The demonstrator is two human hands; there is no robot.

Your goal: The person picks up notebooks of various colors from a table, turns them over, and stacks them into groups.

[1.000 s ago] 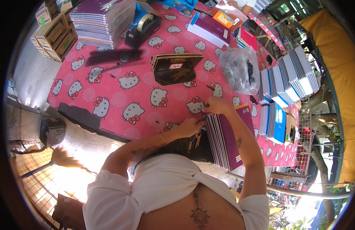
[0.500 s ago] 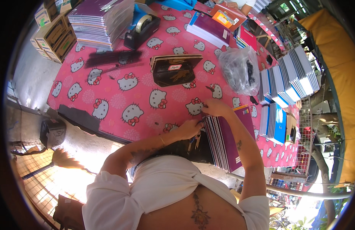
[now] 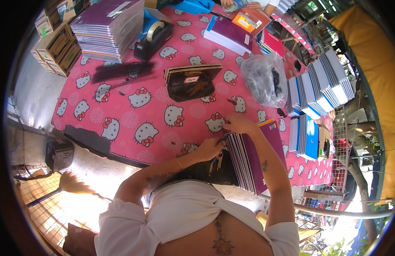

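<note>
A stack of purple spiral notebooks (image 3: 265,150) lies at the table's near edge, its coil bindings facing left. My left hand (image 3: 210,149) is closed beside the stack's far left corner, on a small dark thing that mostly hides in the fingers. Just beyond it, my right hand (image 3: 240,124) bends over that same corner, fingertips pinched near the end of a coil. What the right fingertips hold is too small to tell. A black board with gold marks (image 3: 206,170) lies under my left wrist, against the notebooks.
A dark folded board stand (image 3: 191,85) occupies the middle of the pink tablecloth. Loose black coils (image 3: 122,72) and a tape dispenser (image 3: 152,40) are at the left. Beyond them rises a wrapped notebook stack (image 3: 105,30). A plastic bag (image 3: 265,81) and notebook rows (image 3: 319,85) stand right. Another person's hand (image 3: 253,5) shows far off.
The view has shifted slightly. My hands stay at the same corner of the stack with little visible movement. The other person's hands have come further into view at the far edge.
</note>
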